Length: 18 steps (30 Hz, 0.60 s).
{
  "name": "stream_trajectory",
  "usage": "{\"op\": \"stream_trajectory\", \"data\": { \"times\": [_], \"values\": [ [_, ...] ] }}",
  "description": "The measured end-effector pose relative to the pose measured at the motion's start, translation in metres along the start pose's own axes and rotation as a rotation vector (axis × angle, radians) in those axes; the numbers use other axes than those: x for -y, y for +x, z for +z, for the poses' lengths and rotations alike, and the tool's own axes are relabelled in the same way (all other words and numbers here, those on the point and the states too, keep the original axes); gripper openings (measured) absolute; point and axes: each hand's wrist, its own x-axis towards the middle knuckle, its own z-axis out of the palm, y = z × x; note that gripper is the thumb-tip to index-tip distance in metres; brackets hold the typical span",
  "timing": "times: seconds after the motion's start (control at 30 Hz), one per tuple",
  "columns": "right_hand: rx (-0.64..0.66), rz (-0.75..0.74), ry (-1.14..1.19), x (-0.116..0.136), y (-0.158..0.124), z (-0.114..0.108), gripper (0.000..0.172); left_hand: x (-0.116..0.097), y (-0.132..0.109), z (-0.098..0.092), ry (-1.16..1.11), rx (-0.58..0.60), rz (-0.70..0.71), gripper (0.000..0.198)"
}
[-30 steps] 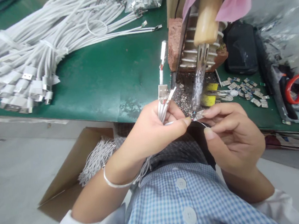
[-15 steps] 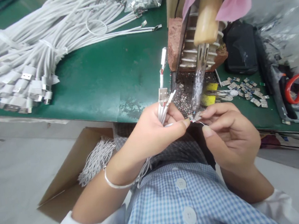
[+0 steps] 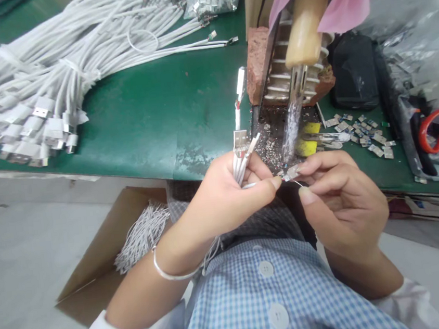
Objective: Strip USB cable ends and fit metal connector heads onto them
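White cables (image 3: 242, 163) stand up out of my left hand (image 3: 232, 192), which is closed around them; one carries a metal USB plug (image 3: 240, 139). Its thumb and finger pinch a wire end at the tip. My right hand (image 3: 341, 199) holds a small metal connector (image 3: 291, 172) against that wire end, and a thin strand of solder (image 3: 299, 183) runs to its thumb. Just above the connector is the tip of a soldering iron (image 3: 291, 120), mounted pointing down with a wooden handle (image 3: 304, 24).
Bundled white cables (image 3: 72, 70) cover the green table (image 3: 140, 125) at the left. Loose connectors (image 3: 365, 131), a black box (image 3: 353, 72) and red-handled pliers (image 3: 435, 131) are at the right. A cardboard box (image 3: 92, 267) with cables stands below.
My right hand has shifted slightly right and down with the connector, which now sits a little farther from the iron's tip. My left hand has barely moved.
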Motion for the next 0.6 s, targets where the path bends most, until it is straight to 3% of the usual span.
{"op": "stream_trajectory", "data": {
  "times": [0.27, 0.6],
  "values": [
    [0.069, -0.045, -0.125, -0.0011, -0.0042, -0.004, 0.018, 0.0018, -0.0042, 0.0017, 0.09, -0.08, 0.008, 0.014],
    [0.053, -0.018, -0.079, -0.0014, -0.0023, -0.0031, 0.019, 0.0023, -0.0017, 0.0016, 0.091, -0.055, 0.008, 0.015]
  ]
}}
